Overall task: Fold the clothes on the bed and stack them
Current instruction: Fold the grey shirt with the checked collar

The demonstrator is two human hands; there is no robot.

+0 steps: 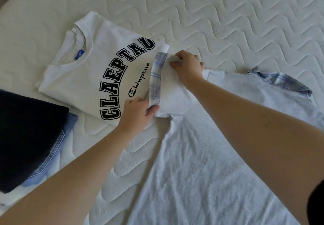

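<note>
Head view: pale grey T-shirt (201, 172) lies spread flat on the quilted mattress (228, 14), near side, right of centre; its one sleeve with a plaid cuff (156, 79) overlaps the edge of the folded white printed T-shirt (98, 67). Left hand (138, 112) pinches the near end of the cuff, thumb and fingers curled on the fabric; right hand (188, 65) grips the far end of the same sleeve, fingers bunched on the cloth. Second plaid cuff (287, 83) lies at far right. Stack at left: dark folded garment (29, 137) atop folded denim (52, 158), just beside the white T-shirt; no containers seen.
</note>
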